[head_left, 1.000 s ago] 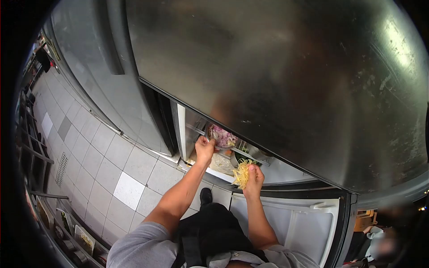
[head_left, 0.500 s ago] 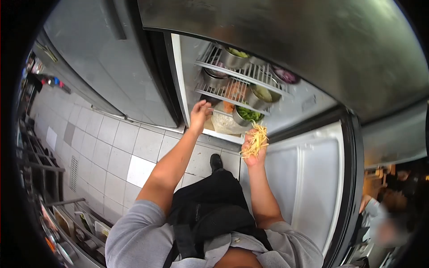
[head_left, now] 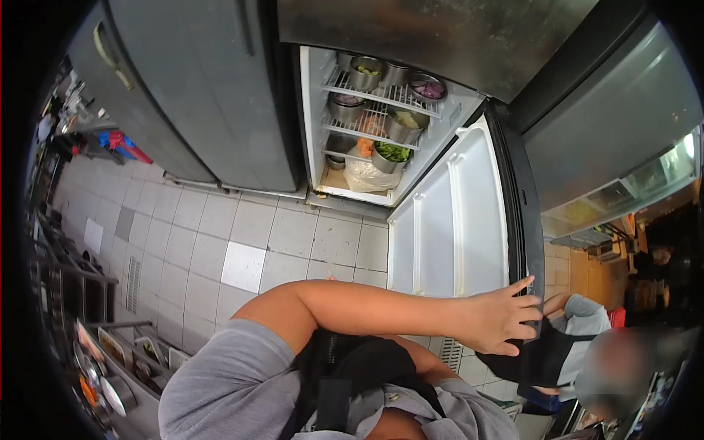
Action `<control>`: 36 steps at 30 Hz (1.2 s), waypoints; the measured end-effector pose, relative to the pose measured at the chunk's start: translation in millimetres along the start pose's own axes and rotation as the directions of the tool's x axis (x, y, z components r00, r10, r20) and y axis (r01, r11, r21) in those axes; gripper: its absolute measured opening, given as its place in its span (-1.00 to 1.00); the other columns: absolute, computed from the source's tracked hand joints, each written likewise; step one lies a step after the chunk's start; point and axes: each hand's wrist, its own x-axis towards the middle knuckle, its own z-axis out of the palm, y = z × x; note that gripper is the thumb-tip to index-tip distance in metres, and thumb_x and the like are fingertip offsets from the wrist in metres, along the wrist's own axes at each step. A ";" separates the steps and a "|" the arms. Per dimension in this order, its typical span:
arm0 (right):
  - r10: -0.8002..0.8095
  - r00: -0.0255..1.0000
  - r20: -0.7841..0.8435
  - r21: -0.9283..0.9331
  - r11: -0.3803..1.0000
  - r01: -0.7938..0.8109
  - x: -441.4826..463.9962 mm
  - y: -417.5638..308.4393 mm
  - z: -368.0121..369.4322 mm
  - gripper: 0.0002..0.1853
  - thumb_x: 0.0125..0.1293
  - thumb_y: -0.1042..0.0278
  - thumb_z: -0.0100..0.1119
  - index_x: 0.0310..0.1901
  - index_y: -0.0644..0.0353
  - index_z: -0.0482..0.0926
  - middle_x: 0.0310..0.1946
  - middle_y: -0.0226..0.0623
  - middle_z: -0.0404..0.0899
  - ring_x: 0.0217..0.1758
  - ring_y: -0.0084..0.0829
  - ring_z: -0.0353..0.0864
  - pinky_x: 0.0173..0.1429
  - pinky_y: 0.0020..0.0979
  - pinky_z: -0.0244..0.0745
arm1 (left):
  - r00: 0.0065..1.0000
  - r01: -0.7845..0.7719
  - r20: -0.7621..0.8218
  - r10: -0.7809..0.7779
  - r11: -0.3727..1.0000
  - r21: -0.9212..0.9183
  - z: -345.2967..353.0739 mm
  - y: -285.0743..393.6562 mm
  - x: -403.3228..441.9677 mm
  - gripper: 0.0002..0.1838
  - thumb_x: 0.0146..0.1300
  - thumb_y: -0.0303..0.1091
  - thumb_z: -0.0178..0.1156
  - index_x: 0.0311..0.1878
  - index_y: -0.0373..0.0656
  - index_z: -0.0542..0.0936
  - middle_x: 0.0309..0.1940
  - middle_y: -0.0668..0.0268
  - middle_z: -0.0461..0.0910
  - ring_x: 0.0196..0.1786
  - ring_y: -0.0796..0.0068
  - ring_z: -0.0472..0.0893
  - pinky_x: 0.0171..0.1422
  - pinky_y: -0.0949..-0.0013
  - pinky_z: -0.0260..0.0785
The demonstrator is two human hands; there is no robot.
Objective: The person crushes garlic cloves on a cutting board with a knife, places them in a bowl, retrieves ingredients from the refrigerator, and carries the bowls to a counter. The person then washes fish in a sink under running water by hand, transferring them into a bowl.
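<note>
My left hand [head_left: 502, 317] reaches across my body to the right. Its fingers are spread over the edge of the open fridge door [head_left: 480, 213], holding nothing. The left forearm covers my right hand; only part of the right arm [head_left: 425, 359] shows beneath it. In the fridge, a metal pot of green leaves [head_left: 394, 152] rests by a clear plastic bag [head_left: 367, 174]. Higher shelves hold a metal pot with pale contents [head_left: 405, 127], a pot of green pieces [head_left: 365, 73] and a bowl of purple onion-like pieces [head_left: 427, 88].
Grey steel doors [head_left: 213, 95] stand at the left. A co-worker [head_left: 579, 337] in grey and black is close beyond the fridge door. Racks with pans [head_left: 117, 392] line the lower left. Tiles [head_left: 293, 227] cover the floor.
My left hand has left the fridge opening and swung right to the door. The right hand, which held a bunch of thin yellow strips, has dropped behind my left arm. I am farther back.
</note>
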 end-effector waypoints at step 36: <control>0.990 -0.100 0.100 -0.900 0.048 -0.432 -64.0 486.8 327.7 -0.45 0.61 -0.05 -0.02 0.35 0.25 0.41 0.23 -0.20 0.56 0.27 -0.36 0.59 0.26 -0.37 0.59 | -0.101 0.873 -0.682 0.724 -0.264 -0.410 129.7 601.9 -306.1 -0.75 0.45 -0.29 0.21 0.00 -0.28 0.67 -0.13 0.13 0.72 -0.09 0.15 0.73 0.02 0.22 0.57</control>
